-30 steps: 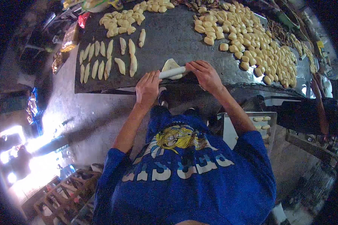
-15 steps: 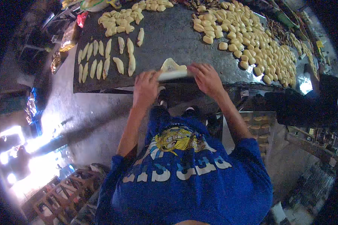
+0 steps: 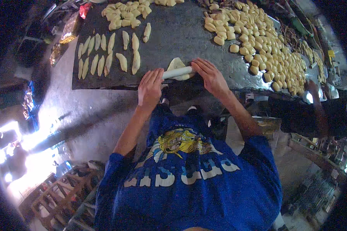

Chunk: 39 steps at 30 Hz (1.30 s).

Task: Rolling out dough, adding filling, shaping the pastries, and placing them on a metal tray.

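My left hand (image 3: 150, 86) and my right hand (image 3: 212, 77) are closed on the two ends of a white rolling pin (image 3: 176, 72). The pin lies across a flattened piece of pale dough (image 3: 175, 63) at the front edge of the dark worktop (image 3: 181, 34). To the left of my hands lie rows of elongated, tapered dough pieces (image 3: 123, 62).
Many rounded dough pieces (image 3: 258, 46) cover the right of the worktop; more (image 3: 123, 15) sit at the back left. A co-worker's hand (image 3: 313, 86) is at the right edge. Metal trays (image 3: 258, 127) stand below on my right, a wooden rack (image 3: 63, 190) at lower left.
Both my hands and the pin have shifted a little toward me, then back away over the dough. The co-worker's arm at the right has moved.
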Available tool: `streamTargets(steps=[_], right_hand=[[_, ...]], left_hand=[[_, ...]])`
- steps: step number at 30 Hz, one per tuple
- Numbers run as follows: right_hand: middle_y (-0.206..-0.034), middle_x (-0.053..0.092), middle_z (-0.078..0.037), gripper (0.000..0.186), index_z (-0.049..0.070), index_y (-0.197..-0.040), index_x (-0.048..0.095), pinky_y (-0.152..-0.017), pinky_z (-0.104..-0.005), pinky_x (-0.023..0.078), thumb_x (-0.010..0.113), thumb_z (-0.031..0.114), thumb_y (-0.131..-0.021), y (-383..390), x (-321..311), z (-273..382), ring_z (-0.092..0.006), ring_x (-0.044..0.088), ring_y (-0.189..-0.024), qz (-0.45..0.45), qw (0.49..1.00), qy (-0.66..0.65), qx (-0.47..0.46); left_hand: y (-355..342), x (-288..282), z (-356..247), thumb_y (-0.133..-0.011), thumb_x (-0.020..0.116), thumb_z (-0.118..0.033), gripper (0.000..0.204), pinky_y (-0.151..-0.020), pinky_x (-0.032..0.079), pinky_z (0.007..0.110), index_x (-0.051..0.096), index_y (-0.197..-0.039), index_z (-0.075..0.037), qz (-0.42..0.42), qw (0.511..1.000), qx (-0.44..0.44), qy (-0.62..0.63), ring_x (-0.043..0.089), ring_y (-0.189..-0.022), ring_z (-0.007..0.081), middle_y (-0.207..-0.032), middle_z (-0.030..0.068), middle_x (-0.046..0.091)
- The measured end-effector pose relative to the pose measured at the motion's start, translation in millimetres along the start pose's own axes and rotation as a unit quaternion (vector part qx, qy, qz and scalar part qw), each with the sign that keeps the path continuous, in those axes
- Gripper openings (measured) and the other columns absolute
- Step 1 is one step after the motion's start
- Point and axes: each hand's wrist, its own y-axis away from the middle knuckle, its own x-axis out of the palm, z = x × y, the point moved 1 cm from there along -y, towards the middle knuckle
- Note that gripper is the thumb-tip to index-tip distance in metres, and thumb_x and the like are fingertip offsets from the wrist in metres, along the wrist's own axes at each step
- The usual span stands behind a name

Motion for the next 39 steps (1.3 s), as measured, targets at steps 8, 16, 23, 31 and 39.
streamTargets(steps=[8,16,23,31,39], right_hand=[[-0.119,0.058,-0.010,0.052,0.006,-0.124,0.057,-0.091,-0.0400,0.048,0.058,-0.003,-0.074,-1,-20,-1,-0.0303,0.058,-0.105,-0.010,0.998,0.028,-0.059],[-0.116,0.056,-0.013,0.042,0.006,-0.117,0.058,-0.094,-0.0425,0.044,0.058,0.000,-0.075,-10,-33,-32,-0.0362,0.052,-0.109,-0.025,0.991,-0.038,0.127],[-0.113,0.056,-0.012,0.039,0.005,-0.116,0.056,-0.094,-0.0439,0.044,0.064,0.001,-0.078,-19,-29,-25,-0.0351,0.052,-0.108,-0.074,0.993,0.076,0.059],[-0.110,0.056,-0.012,0.037,0.007,-0.110,0.058,-0.091,-0.0429,0.046,0.065,0.000,-0.075,-26,-31,-19,-0.0341,0.053,-0.105,-0.030,0.993,-0.115,0.024],[-0.110,0.057,-0.013,0.034,0.005,-0.115,0.056,-0.089,-0.0446,0.046,0.062,0.005,-0.081,-26,-24,-25,-0.0356,0.054,-0.104,0.024,0.994,0.028,0.104]], left_hand=[[-9,-25,-17,-0.076,0.072,-0.014,0.054,-0.093,0.042,0.041,0.055,-0.125,-0.004,0.013,0.999,0.017,-0.028,0.055,-0.106,0.0287,-0.114,0.0106,0.059],[-18,-26,-24,-0.076,0.073,-0.018,0.068,-0.104,0.036,0.044,0.045,-0.138,-0.012,-0.048,0.995,-0.060,0.069,0.043,-0.124,0.0343,-0.131,0.0123,0.049],[-16,-5,-20,-0.076,0.073,-0.021,0.041,-0.102,0.039,0.043,0.062,-0.114,-0.011,0.040,0.994,-0.051,0.091,0.048,-0.117,0.0294,-0.119,0.0057,0.058],[-22,-8,-22,-0.074,0.073,-0.020,0.034,-0.097,0.041,0.043,0.065,-0.106,-0.012,0.004,0.995,-0.063,0.076,0.050,-0.113,0.0286,-0.112,0.0045,0.059],[-46,-19,-31,-0.080,0.068,-0.019,0.044,-0.103,0.038,0.046,0.059,-0.123,-0.015,-0.043,0.995,-0.087,-0.017,0.047,-0.122,0.0304,-0.126,0.0058,0.056]])
